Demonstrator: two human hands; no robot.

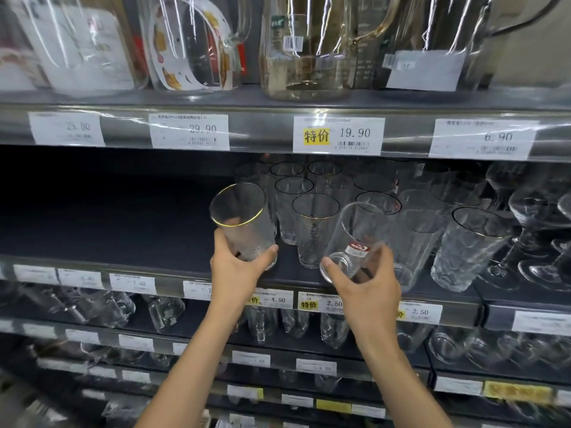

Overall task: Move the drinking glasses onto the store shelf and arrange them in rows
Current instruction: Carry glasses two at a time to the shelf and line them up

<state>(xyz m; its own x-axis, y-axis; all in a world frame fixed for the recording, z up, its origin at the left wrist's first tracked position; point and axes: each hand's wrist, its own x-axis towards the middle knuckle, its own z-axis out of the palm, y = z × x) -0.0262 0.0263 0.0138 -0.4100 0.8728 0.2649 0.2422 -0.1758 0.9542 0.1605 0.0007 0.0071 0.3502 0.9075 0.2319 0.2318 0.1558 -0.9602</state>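
- Left grip (236, 268) grasps a tilted gold-rimmed glass (241, 220) at the dark shelf (123, 242).
- Right grip (369, 282) grasps a tilted red-labelled glass (355, 230), just beside the standing glasses (312, 233).

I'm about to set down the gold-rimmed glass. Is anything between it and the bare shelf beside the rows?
Nothing visible. The gold-rimmed glass in the left hand hangs at the bare shelf, left of the standing glasses.

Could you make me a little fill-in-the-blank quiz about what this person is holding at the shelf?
1. The left hand holds a textured glass whose rim is ____ coloured.
2. The right hand holds a plain glass bearing a ____ sticker.
3. The price tag with the yellow mark above the glasses reads ____.
Missing words: gold; red; 19.90.
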